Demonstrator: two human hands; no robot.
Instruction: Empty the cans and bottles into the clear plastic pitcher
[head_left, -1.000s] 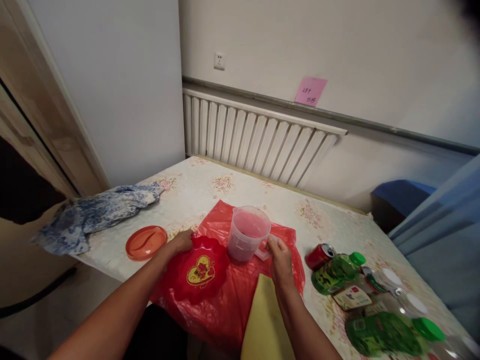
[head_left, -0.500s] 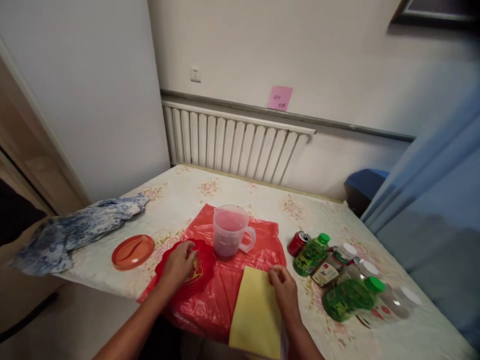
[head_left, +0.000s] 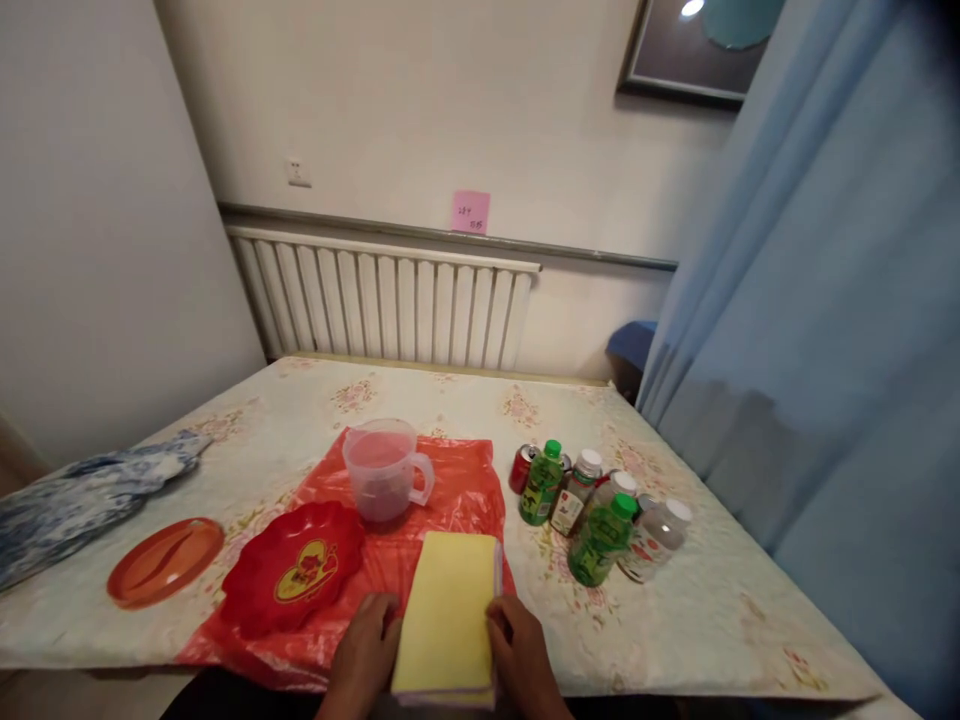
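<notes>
A folded yellow cloth with a purplish edge lies at the table's front, over part of a red plastic sheet. My left hand is closed at its left edge, and my right hand grips its right edge; the fingertips are partly hidden. Left of the cloth rests a red scalloped plate with a yellow heart print. Behind them a translucent measuring jug stands upright on the red sheet, its handle pointing right.
Several bottles with green or white caps, among them a green bottle, stand on the right beside a red can. An orange-red lid and a blue-white patterned cloth lie left. A radiator and blue curtain border the table.
My left hand has left the red plate and come to the cloth's left side. My right hand has stayed at the cloth's right edge. The view has turned right.
</notes>
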